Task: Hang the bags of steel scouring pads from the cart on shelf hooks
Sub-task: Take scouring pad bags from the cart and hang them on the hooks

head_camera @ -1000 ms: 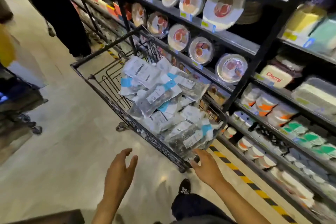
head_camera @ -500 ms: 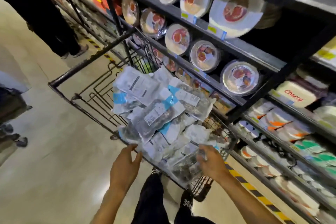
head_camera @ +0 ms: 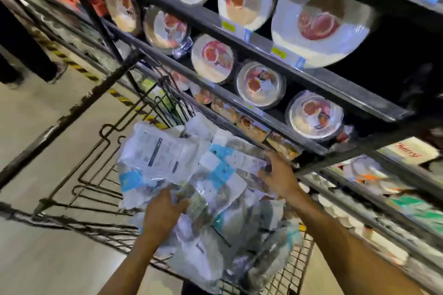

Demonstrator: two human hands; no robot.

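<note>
The left hand [head_camera: 165,213] lies on the bags [head_camera: 191,175], fingers straight and loose. The right hand [head_camera: 279,175] is at the pile's far right edge, fingers bent on a bag, but blur hides whether they grasp it. The bags fill the cart [head_camera: 290,268] — beside a shelf [head_camera: 335,82] of plates [head_camera: 318,24].

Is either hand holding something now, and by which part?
Left hand rests on the bags in the cart; right hand curls its fingers at one bag's upper edge. Blur hides whether it truly grips.
</note>
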